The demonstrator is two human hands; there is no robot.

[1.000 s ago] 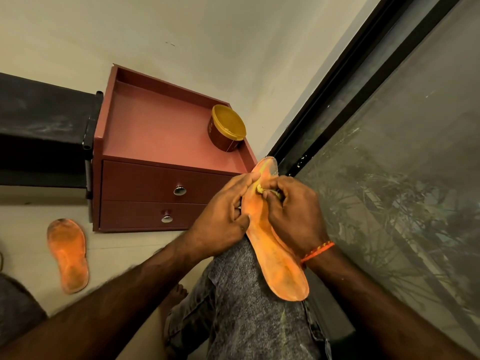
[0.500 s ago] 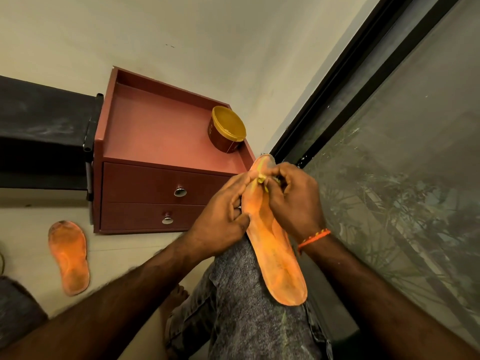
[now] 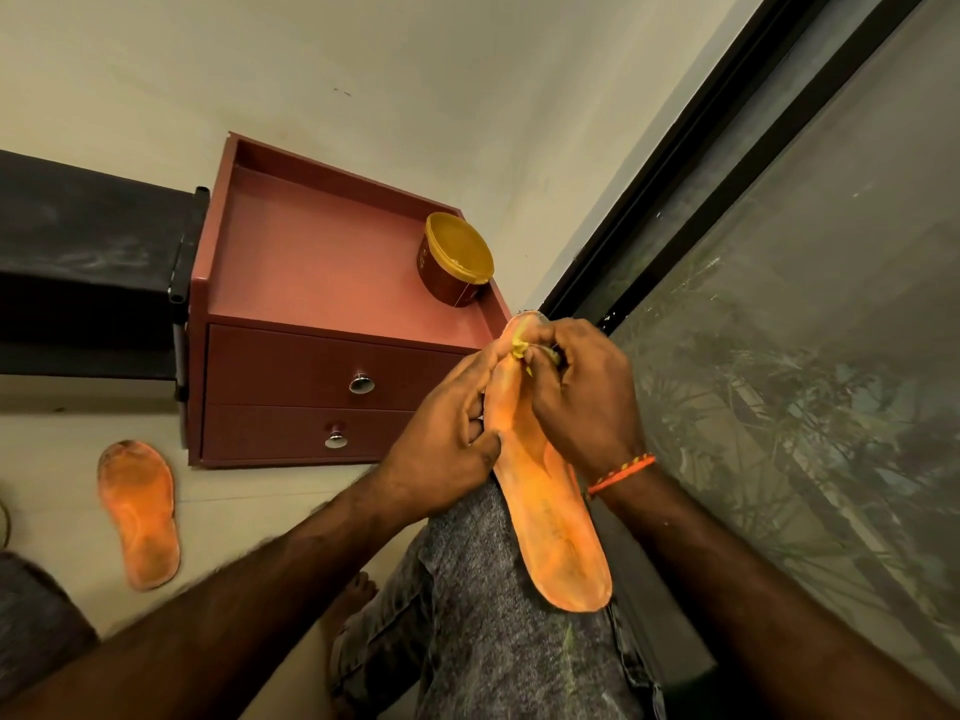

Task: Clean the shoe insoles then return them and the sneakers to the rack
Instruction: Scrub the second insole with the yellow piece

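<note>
An orange insole lies along my raised knee in grey jeans, its toe end pointing away from me. My left hand grips its left edge, thumb on the top face. My right hand pinches a small yellow cloth and presses it on the toe end of the insole. A second orange insole, dirty and dark at the rim, lies on the floor at the left. No sneakers are in view.
A reddish two-drawer cabinet stands against the wall ahead, with a yellow-lidded tub on its top. A black shelf adjoins it on the left. A dark-framed window runs along my right side.
My right hand has slid the yellow cloth up the insole toward its toe end. My left hand keeps its grip and the insole stays on my knee.
</note>
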